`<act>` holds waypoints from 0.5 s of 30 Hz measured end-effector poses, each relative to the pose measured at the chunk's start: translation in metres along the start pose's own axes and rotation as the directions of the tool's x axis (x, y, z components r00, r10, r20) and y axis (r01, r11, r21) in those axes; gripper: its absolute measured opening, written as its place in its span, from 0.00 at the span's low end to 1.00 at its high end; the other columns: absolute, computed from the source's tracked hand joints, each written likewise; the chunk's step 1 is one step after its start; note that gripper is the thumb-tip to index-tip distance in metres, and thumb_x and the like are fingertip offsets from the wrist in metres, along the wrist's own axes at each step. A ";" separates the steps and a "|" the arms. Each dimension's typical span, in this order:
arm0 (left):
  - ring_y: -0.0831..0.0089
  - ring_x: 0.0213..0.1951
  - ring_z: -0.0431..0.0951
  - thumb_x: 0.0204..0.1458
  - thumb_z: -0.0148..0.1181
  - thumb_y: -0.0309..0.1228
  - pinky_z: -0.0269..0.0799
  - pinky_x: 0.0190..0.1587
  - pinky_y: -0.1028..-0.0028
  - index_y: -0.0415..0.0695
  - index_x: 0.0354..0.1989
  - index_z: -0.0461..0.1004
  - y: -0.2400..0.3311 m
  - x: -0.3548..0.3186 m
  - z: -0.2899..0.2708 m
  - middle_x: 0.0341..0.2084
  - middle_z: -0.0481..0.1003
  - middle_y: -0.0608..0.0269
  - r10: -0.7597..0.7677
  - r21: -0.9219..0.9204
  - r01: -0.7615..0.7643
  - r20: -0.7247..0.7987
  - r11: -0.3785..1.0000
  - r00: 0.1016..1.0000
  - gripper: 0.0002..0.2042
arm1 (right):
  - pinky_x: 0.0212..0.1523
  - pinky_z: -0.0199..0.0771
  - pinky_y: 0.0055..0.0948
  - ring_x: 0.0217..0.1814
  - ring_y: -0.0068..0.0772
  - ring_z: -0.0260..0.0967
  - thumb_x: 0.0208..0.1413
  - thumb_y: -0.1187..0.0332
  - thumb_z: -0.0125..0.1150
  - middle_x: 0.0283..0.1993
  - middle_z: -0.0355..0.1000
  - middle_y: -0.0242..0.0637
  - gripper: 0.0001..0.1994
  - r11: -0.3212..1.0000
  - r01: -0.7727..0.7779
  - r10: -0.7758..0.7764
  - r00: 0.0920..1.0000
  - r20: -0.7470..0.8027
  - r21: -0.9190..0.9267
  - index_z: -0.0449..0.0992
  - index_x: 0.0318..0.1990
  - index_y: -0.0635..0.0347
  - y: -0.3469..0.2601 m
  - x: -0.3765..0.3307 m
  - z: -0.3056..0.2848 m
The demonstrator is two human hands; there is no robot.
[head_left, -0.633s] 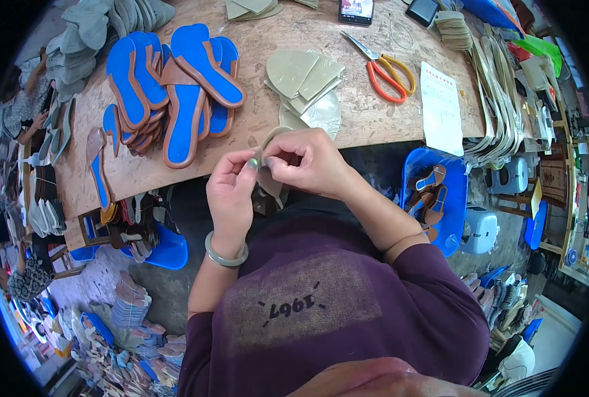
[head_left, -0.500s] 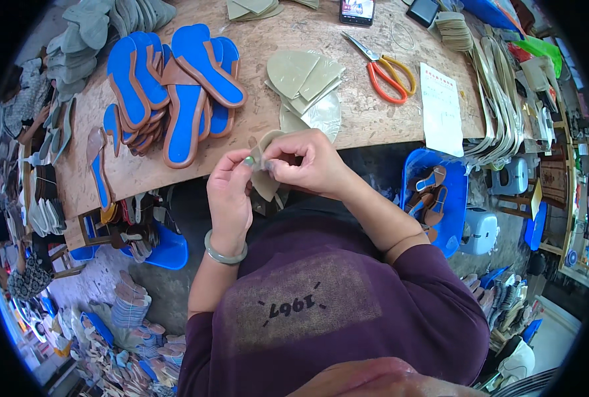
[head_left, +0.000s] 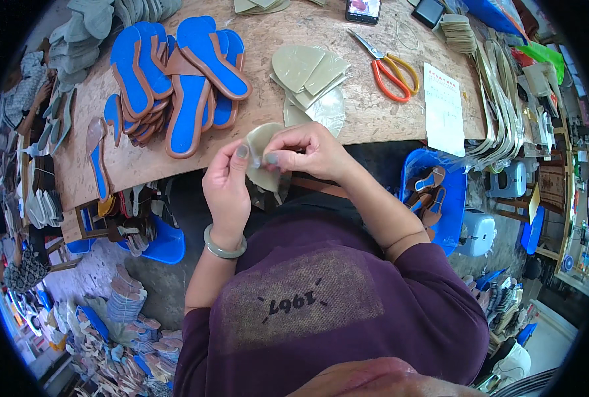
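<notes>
work item: a thin, curved beige piece (head_left: 262, 136); location: centre of the frame, at the near edge of the wooden table (head_left: 367, 122), raised between both hands; the left hand (head_left: 229, 192), centre-left of the frame, has thumb and index finger pressed together on the left margin of the piece; the right hand (head_left: 317, 155), just right of centre, has thumb and bent index finger pinched on the opposite side; the two sets of fingertips sit close together, with a small pale glint between them whose nature cannot be told; the lower part of the piece hangs below the fingertips; a pale green bracelet (head_left: 225, 249) encircles the left wrist.

surroundings: a fanned stack of beige pieces (head_left: 301, 69) lies at upper centre, overlapping a translucent rounded sheet (head_left: 332, 109); scissors (head_left: 392, 76) with orange and yellow handles lie to the right of the stack; a white paper sheet (head_left: 443, 112) rests at upper right, near the table edge; a phone (head_left: 363, 8) lies at the top edge of the frame; blue-and-brown soles (head_left: 188, 112) are piled at upper left; a blue bin (head_left: 450, 221), containing brown-trimmed footwear parts (head_left: 432, 206), stands below the table at centre-right.
</notes>
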State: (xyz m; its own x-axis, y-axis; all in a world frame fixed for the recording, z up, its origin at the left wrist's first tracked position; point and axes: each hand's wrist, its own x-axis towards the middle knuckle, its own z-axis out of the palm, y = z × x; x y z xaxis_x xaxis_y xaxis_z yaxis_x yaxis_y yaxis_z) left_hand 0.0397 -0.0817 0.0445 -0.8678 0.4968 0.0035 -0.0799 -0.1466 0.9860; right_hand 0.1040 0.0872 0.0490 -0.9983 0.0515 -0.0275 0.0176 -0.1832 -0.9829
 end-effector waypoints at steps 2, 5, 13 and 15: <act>0.81 0.36 0.76 0.61 0.55 0.28 0.71 0.39 0.80 0.35 0.46 0.76 0.011 -0.007 0.003 0.35 0.78 0.64 0.189 0.471 -0.199 0.069 0.860 0.980 0.10 | 0.29 0.70 0.22 0.27 0.20 0.70 0.52 0.63 0.67 0.26 0.75 0.32 0.12 0.944 0.021 -0.022 1.000 0.002 -0.330 0.79 0.30 0.65 -0.011 0.000 0.000; 0.77 0.38 0.78 0.59 0.56 0.24 0.74 0.42 0.77 0.35 0.49 0.75 0.004 -0.015 0.007 0.38 0.79 0.58 0.306 0.545 -0.347 0.168 0.763 0.937 0.11 | 0.24 0.69 0.25 0.21 0.24 0.70 0.52 0.57 0.68 0.22 0.74 0.36 0.17 0.914 0.012 -0.036 0.998 -0.053 -0.404 0.78 0.27 0.64 -0.006 0.001 0.004; 0.81 0.39 0.75 0.61 0.53 0.23 0.71 0.44 0.80 0.33 0.47 0.75 0.012 -0.026 -0.018 0.38 0.78 0.63 -0.007 0.226 -0.012 0.081 0.974 0.997 0.10 | 0.21 0.62 0.27 0.18 0.27 0.65 0.51 0.67 0.67 0.17 0.67 0.34 0.13 0.794 0.312 -0.346 0.938 0.034 -0.522 0.75 0.21 0.64 0.004 -0.010 0.009; 0.82 0.39 0.75 0.61 0.53 0.23 0.70 0.44 0.81 0.33 0.47 0.75 0.021 -0.029 -0.030 0.37 0.78 0.63 -0.068 0.101 0.066 0.014 0.993 0.998 0.10 | 0.20 0.60 0.29 0.17 0.31 0.63 0.50 0.70 0.67 0.15 0.65 0.35 0.12 0.784 0.335 -0.369 0.928 0.041 -0.523 0.74 0.19 0.62 0.002 -0.016 0.010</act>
State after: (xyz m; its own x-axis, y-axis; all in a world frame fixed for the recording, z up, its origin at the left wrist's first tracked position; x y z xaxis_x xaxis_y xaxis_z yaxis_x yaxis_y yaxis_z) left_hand 0.0484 -0.1243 0.0598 -0.8537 0.5172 -0.0611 -0.0871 -0.0261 0.9959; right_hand 0.1196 0.0759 0.0492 -0.9357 0.0751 0.3448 -0.2912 0.3872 -0.8748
